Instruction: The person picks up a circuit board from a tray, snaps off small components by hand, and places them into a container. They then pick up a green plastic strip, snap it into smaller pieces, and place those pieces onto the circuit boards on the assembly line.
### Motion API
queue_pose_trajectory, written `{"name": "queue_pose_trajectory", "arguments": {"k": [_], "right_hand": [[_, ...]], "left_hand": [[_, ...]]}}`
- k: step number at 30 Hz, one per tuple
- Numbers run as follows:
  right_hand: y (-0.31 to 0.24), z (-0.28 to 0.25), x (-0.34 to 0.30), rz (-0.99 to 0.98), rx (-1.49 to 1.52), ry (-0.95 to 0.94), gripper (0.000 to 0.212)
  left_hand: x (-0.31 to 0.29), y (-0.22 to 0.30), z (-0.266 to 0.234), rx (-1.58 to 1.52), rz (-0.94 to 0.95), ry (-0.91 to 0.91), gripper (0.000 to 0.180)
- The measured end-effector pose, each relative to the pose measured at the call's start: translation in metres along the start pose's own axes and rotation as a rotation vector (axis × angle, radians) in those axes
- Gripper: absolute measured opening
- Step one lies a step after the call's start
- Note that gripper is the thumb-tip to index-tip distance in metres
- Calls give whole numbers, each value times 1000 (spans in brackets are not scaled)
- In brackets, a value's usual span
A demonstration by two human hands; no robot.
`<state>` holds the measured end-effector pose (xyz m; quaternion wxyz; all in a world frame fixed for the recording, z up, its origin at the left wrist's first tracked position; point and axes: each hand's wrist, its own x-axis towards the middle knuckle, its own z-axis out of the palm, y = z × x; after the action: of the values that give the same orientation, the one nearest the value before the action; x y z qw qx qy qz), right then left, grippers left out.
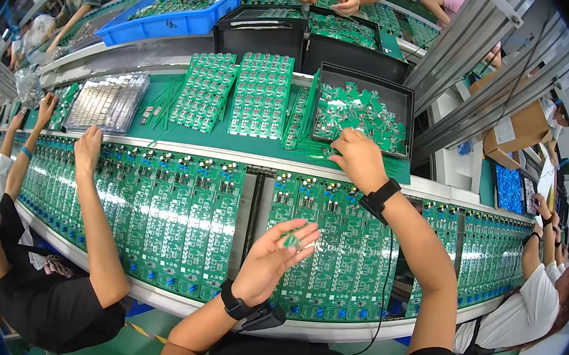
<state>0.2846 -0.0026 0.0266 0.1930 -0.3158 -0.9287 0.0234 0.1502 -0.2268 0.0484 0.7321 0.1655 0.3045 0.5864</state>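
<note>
Your left grip (265,259), palm up, holds a small, blurred green piece (289,240) at its fingers over glossy, rectangular circuit boards (338,261) studded with components. Beyond it to the right, your right grip (360,159) bends at the near edge of a black tray (398,101) heaped with angular little boards (362,113); whether it pinches one cannot be told.

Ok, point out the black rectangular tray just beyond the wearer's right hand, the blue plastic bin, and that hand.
Black rectangular tray (396,100): head view, bare interior near far right corner.
Blue plastic bin (193,24): head view, near outer wall.
Wearer's right hand (361,159): head view, back of the hand.
</note>
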Motion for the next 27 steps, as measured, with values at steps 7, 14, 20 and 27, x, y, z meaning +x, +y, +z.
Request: {"name": "queue_pose_trajectory", "arguments": {"k": [7,14,20,27], "right_hand": [[-11,6,-1,2,-27,27,24],[-7,6,3,136,211,57,24],[-7,-3,4,226,308,-30,21],[1,-37,-13,402,752,103,15]], "left_hand": [[3,4,-6,-4,35,54,31],[1,3,-20,41,56,92,22],[3,-2,-30,186,74,76,19],[1,-7,-23,432,149,97,19]]}}
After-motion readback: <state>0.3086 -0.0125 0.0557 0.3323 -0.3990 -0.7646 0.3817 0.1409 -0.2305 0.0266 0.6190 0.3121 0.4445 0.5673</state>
